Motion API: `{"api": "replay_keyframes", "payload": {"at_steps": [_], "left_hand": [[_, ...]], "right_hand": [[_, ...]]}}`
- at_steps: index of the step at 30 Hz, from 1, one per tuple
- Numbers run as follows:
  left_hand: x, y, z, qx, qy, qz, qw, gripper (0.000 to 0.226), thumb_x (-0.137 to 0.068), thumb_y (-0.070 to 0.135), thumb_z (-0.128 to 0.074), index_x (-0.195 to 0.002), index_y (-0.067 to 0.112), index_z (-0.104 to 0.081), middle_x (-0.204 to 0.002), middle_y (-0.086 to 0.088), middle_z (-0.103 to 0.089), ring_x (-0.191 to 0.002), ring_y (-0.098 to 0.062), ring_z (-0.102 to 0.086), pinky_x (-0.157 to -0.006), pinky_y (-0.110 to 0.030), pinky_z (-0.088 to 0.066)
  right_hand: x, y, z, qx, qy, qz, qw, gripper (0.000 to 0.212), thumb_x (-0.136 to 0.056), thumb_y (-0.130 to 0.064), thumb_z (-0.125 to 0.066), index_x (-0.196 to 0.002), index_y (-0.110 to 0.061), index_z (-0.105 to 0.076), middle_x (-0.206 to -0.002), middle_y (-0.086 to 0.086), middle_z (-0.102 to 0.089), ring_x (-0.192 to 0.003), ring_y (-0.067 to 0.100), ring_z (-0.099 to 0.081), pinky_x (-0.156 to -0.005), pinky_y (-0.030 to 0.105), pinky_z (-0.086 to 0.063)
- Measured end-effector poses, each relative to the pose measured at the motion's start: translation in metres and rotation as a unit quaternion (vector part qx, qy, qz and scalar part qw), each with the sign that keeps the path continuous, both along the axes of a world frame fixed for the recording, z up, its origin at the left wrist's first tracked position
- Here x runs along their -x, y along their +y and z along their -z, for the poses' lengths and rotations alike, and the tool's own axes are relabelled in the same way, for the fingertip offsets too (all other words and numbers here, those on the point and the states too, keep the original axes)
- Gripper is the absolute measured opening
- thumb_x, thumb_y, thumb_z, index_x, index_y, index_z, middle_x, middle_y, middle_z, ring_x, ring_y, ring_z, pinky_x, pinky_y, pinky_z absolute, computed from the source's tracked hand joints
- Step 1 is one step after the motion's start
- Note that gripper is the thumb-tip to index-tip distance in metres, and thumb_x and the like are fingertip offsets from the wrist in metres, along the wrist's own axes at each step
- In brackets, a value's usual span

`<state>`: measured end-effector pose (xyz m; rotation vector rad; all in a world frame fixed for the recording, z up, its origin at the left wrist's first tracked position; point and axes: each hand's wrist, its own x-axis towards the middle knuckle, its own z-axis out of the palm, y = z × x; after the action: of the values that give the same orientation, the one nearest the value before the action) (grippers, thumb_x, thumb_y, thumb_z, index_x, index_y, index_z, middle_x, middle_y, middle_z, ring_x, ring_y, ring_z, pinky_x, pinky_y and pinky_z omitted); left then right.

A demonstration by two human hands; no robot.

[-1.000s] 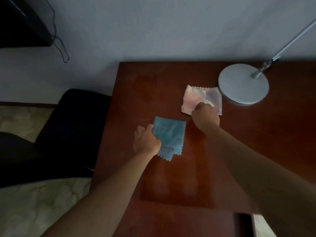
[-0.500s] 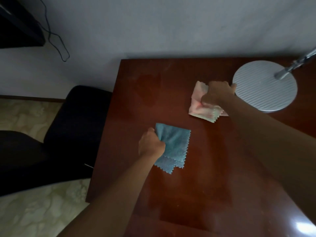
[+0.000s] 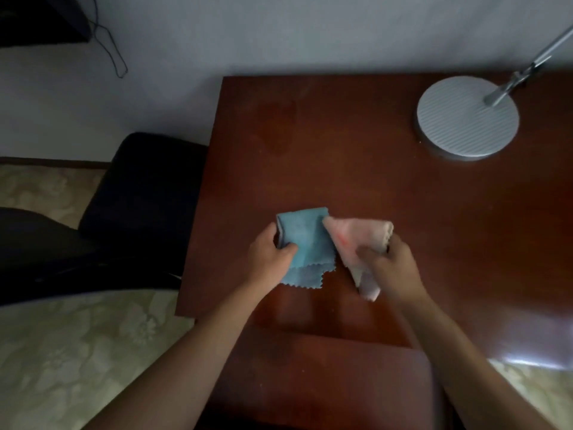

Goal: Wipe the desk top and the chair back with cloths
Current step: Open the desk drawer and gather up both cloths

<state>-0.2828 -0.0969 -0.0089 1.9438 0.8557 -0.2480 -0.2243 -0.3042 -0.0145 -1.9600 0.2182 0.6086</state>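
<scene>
The left hand point(image 3: 273, 259) grips the blue cloth point(image 3: 305, 240), its thumb curled over the near edge. The right hand point(image 3: 390, 265) grips the pink cloth point(image 3: 356, 240), whose long axis runs diagonally. Both cloths lie just beyond the fingers, on the desk top point(image 3: 341, 144). Further left is the dark chair point(image 3: 139, 187), nearer the left hand.

dim home room, likely bedroom or study. wooden desk point(image 3: 356, 169), lamp base point(image 3: 466, 117) far right, black chair point(image 3: 142, 187) left, patterned floor point(image 3: 77, 352).
</scene>
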Motion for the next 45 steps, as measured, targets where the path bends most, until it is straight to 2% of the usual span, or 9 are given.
{"api": "replay_keyframes", "payload": {"at_steps": [8,16,20,23,28,31,35,40,45], "left_hand": [[0.141,0.006,-0.001,0.066,-0.006,0.019,0.998,0.035,-0.073,0.014,-0.057,-0.104,0.027,-0.065,-0.092,0.009,-0.072,-0.085,-0.009,-0.068,-0.08,-0.038,-0.057],[0.223,0.003,0.026,0.066,0.104,0.045,0.991,0.026,-0.074,0.019,-0.055,-0.098,0.025,-0.06,-0.087,0.005,-0.07,-0.077,-0.015,-0.068,-0.07,-0.037,-0.058],[0.231,0.001,0.026,0.12,0.103,0.061,0.985,0.023,-0.074,0.017,-0.056,-0.095,0.023,-0.062,-0.086,0.0,-0.071,-0.075,-0.018,-0.068,-0.068,-0.038,-0.055],[0.232,0.011,0.04,0.12,0.126,0.052,0.983,0.023,-0.08,0.007,-0.059,-0.099,0.02,-0.062,-0.093,-0.004,-0.072,-0.083,-0.022,-0.069,-0.074,-0.042,-0.057],[0.249,0.032,0.061,-0.151,0.187,0.142,0.96,0.051,-0.084,0.015,-0.061,-0.133,0.02,-0.045,-0.127,-0.006,-0.057,-0.118,-0.027,-0.056,-0.09,-0.034,-0.045],[0.255,0.029,0.058,-0.177,0.161,0.122,0.963,0.066,-0.089,0.022,-0.061,-0.148,0.019,-0.032,-0.143,-0.007,-0.047,-0.13,-0.026,-0.047,-0.103,-0.036,-0.041],[0.26,0.013,0.047,-0.126,0.178,0.121,0.968,0.04,-0.093,0.031,-0.055,-0.132,0.024,-0.05,-0.125,0.001,-0.063,-0.113,-0.023,-0.06,-0.084,-0.029,-0.043],[0.278,-0.002,0.043,-0.088,0.149,0.372,0.912,0.04,-0.08,0.035,-0.068,-0.118,0.03,-0.061,-0.112,0.003,-0.058,-0.116,-0.019,-0.053,-0.091,-0.031,-0.045],[0.284,0.007,0.048,-0.056,0.188,0.488,0.851,0.05,-0.07,0.043,-0.082,-0.114,0.028,-0.062,-0.099,0.007,-0.047,-0.107,-0.019,-0.052,-0.076,-0.029,-0.035]], "right_hand": [[0.166,-0.004,0.004,-0.026,0.08,0.042,0.996,0.014,-0.085,-0.007,-0.066,-0.096,-0.016,-0.067,-0.078,0.008,-0.074,-0.071,0.026,-0.071,-0.064,0.047,-0.057],[0.229,0.012,0.031,0.124,0.128,-0.012,0.984,0.005,-0.079,-0.016,-0.06,-0.083,-0.015,-0.062,-0.073,0.001,-0.068,-0.071,0.023,-0.063,-0.06,0.031,-0.044],[0.237,0.022,0.04,0.001,0.179,0.062,0.982,0.018,-0.064,-0.017,-0.061,-0.076,-0.005,-0.064,-0.06,0.003,-0.066,-0.062,0.023,-0.061,-0.059,0.033,-0.048],[0.232,0.02,0.058,-0.059,0.234,0.109,0.964,0.033,-0.068,-0.012,-0.07,-0.093,0.008,-0.067,-0.083,0.019,-0.072,-0.077,0.03,-0.066,-0.069,0.04,-0.054],[0.232,0.017,0.083,0.253,0.162,-0.092,0.949,0.058,-0.086,-0.04,-0.068,-0.132,-0.012,-0.046,-0.113,0.015,-0.067,-0.099,0.035,-0.065,-0.082,0.038,-0.051],[0.23,0.019,0.078,0.278,0.111,-0.085,0.95,0.063,-0.088,-0.033,-0.06,-0.143,-0.016,-0.033,-0.122,0.017,-0.06,-0.111,0.039,-0.058,-0.089,0.04,-0.046],[0.237,0.02,0.062,0.395,-0.035,-0.183,0.899,0.065,-0.087,-0.036,-0.058,-0.144,-0.016,-0.034,-0.132,0.015,-0.051,-0.121,0.035,-0.047,-0.098,0.043,-0.04],[0.27,0.023,0.041,0.251,-0.017,-0.523,0.815,0.077,-0.075,-0.07,-0.062,-0.142,-0.039,-0.039,-0.13,-0.001,-0.057,-0.118,0.021,-0.053,-0.099,0.035,-0.042],[0.288,0.024,0.04,0.288,-0.031,-0.586,0.757,0.062,-0.078,-0.052,-0.064,-0.135,-0.034,-0.052,-0.125,-0.003,-0.06,-0.113,0.02,-0.059,-0.095,0.03,-0.044]]}}
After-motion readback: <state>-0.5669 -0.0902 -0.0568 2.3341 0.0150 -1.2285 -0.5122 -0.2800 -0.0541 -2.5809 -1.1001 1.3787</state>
